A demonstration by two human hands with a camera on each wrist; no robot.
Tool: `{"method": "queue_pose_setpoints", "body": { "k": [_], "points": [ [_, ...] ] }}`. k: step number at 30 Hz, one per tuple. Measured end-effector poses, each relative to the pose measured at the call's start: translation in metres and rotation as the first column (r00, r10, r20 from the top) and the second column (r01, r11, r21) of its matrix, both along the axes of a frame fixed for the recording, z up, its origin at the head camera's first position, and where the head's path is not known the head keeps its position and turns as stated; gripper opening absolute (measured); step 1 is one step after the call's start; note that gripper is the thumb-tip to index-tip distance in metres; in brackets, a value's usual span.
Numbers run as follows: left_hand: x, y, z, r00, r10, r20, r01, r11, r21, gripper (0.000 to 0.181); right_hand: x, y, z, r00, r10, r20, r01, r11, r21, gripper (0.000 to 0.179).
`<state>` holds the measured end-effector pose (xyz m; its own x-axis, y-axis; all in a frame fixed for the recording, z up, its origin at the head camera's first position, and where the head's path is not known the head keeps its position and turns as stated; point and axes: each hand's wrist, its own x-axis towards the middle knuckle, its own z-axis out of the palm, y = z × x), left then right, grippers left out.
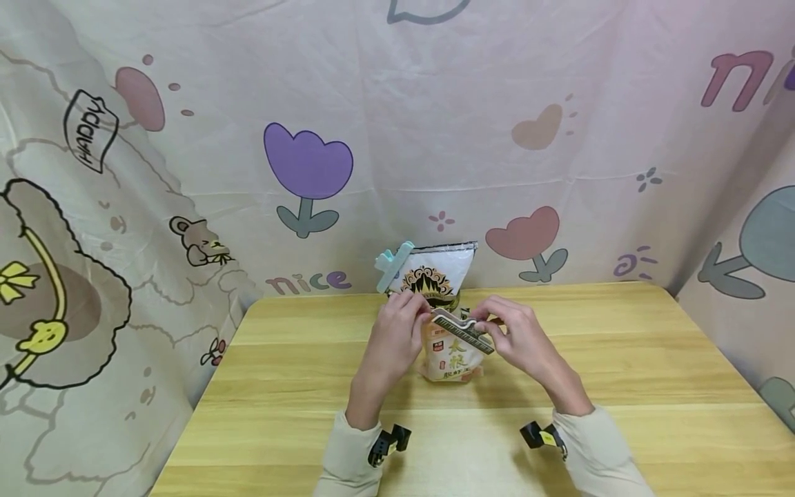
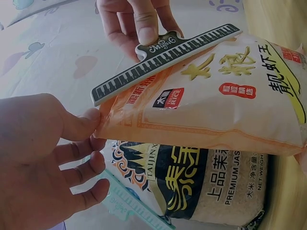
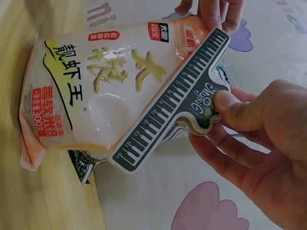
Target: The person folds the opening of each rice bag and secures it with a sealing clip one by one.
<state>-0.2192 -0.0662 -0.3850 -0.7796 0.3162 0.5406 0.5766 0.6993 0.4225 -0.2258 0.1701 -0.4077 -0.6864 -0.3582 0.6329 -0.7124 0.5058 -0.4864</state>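
An orange-and-white rice bag (image 1: 452, 360) stands upright on the table, its top corner pinched between the thumb and index finger of my left hand (image 2: 53, 153). My right hand (image 3: 268, 139) pinches the handle of a black-and-white bag clip (image 3: 180, 103) with a piano-key pattern and "Music" lettering. The clip lies slantwise across the top of the bag in both wrist views. In the head view, my left hand (image 1: 397, 328) is at the bag's left top corner and my right hand (image 1: 515, 335) is to its right.
Behind stands a second rice bag (image 1: 444, 266), white with a black-and-gold design, with a light-blue clip (image 1: 394, 268) at its top left corner. A wooden table (image 1: 279, 414) carries both bags, and a printed curtain (image 1: 397, 138) hangs behind it.
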Motion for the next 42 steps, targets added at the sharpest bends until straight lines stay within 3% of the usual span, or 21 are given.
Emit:
{"method": "queue_pose_setpoints", "body": {
  "k": [7,16,28,35,42],
  "points": [
    [-0.0009,0.0011,-0.0023,1.0,0.021,-0.016,-0.021,1.0,0.005,0.006,0.0016,-0.0044,0.0,1.0,-0.004,-0.005,0.004,1.0,0.006,0.024],
    [-0.0003,0.0004,0.0003,1.0,0.009,0.012,-0.009,0.999,0.043,0.003,0.0021,-0.0043,-0.0003,1.0,-0.027,-0.013,0.027,1.0,-0.008,0.025],
    [-0.0012,-0.0013,0.0008,1.0,-0.006,-0.002,0.006,0.997,0.073,0.007,0.0024,-0.0033,-0.001,1.0,0.027,-0.003,-0.027,0.999,-0.029,0.032],
    [0.0004,-0.0039,0.0031,1.0,-0.009,0.017,0.009,0.999,0.044,0.01,0.0045,-0.0021,0.0004,0.998,0.06,0.031,-0.059,0.998,-0.034,0.034],
    [0.0022,-0.0069,0.0047,0.999,0.013,0.034,-0.012,1.0,-0.018,0.012,0.0085,-0.0046,0.0062,0.999,-0.012,0.045,0.01,0.998,0.059,0.026]
  ]
}}
